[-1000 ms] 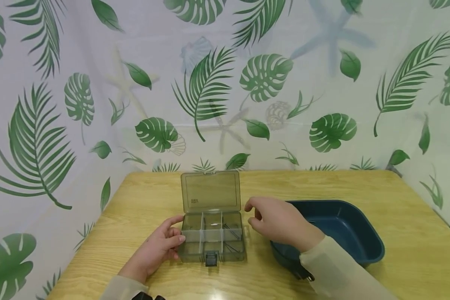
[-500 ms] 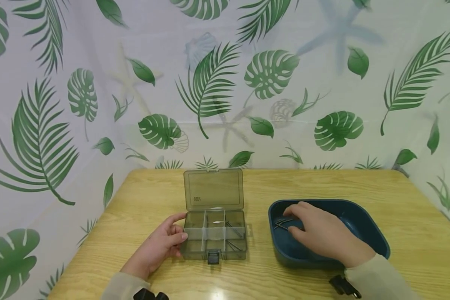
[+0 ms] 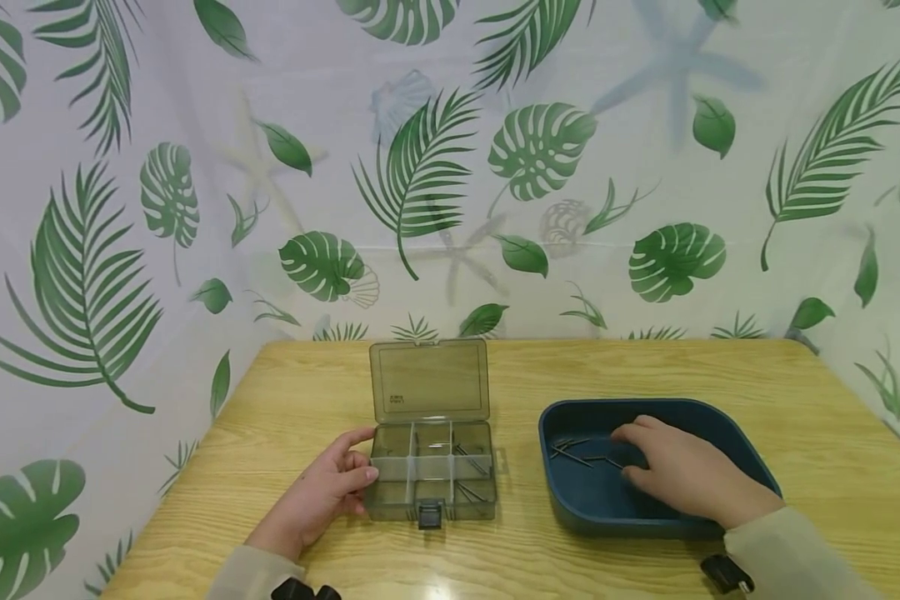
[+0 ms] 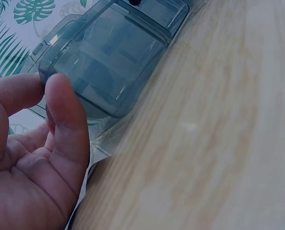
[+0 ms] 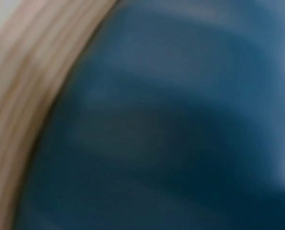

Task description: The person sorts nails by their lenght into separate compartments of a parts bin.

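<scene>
A smoky clear compartment box [image 3: 431, 492] stands on the wooden table with its lid [image 3: 430, 381] raised. My left hand [image 3: 326, 492] holds its left side, the thumb and curled fingers at the edge; the left wrist view shows the thumb at a corner of the box [image 4: 113, 57]. Thin dark nail-like pieces [image 3: 471, 492] lie in its right compartments. My right hand [image 3: 686, 471] reaches into the blue tray [image 3: 581, 525], thumb and forefinger apart, just right of several more thin dark nails [image 3: 570, 450]. Whether its fingertips touch one is unclear. The right wrist view is blurred blue.
The wooden table [image 3: 307, 375] ends at a leaf-patterned cloth [image 3: 540, 292] behind and at the sides. A strip of wood lies between box and tray. The box's front latch [image 3: 430, 514] hangs down. A dark wrist device [image 3: 726, 575] sits under the right sleeve.
My right hand has gone from beside the box into the tray, then shifted right inside it, uncovering more nails. The left hand has stayed at the box.
</scene>
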Action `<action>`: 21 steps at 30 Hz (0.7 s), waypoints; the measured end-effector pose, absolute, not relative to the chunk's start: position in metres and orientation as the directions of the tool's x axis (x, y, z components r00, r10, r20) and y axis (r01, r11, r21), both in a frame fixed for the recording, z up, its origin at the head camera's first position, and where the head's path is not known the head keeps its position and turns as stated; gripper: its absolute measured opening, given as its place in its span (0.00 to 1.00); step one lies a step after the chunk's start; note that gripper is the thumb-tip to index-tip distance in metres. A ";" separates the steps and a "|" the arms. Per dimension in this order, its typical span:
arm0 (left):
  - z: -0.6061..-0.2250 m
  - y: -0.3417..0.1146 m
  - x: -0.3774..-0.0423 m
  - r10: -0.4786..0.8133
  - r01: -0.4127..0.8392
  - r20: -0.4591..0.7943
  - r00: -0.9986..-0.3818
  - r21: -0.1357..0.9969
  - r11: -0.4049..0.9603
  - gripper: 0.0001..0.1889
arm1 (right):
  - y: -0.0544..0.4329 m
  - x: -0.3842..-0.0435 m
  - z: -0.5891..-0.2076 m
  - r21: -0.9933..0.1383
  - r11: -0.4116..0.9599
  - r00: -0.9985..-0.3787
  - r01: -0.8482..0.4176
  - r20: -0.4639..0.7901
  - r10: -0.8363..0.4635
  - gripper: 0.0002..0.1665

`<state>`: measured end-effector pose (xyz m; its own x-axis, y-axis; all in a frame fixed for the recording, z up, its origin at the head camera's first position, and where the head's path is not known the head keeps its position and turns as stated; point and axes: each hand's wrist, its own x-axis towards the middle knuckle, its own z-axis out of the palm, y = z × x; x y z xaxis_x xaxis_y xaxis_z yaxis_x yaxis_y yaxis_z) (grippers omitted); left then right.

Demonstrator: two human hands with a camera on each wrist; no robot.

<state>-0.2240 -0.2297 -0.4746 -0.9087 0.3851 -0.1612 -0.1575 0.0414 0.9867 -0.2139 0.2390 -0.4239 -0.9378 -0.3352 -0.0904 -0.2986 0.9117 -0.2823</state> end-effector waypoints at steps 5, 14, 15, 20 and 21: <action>-0.475 -0.230 -0.224 0.378 -0.161 -0.166 -0.911 0.986 0.045 0.35 | 0.243 -0.218 -0.429 -0.291 0.913 -0.932 -0.285 -0.137 -0.334 0.24; -0.474 -0.229 -0.223 0.379 -0.160 -0.168 -0.910 0.986 0.055 0.35 | 0.238 -0.221 -0.436 -0.280 0.907 -0.923 -0.316 -0.132 -0.362 0.20; -0.475 -0.229 -0.223 0.378 -0.160 -0.169 -0.910 0.986 0.055 0.35 | 0.237 -0.221 -0.437 -0.281 0.905 -0.921 -0.320 -0.129 -0.367 0.19; -0.474 -0.230 -0.223 0.385 -0.159 -0.167 -0.908 0.986 0.053 0.35 | 0.234 -0.219 -0.438 -0.288 0.896 -0.918 -0.337 -0.112 -0.381 0.19; -0.473 -0.230 -0.223 0.388 -0.157 -0.165 -0.907 0.986 0.054 0.35 | 0.234 -0.219 -0.438 -0.287 0.897 -0.918 -0.337 -0.110 -0.380 0.19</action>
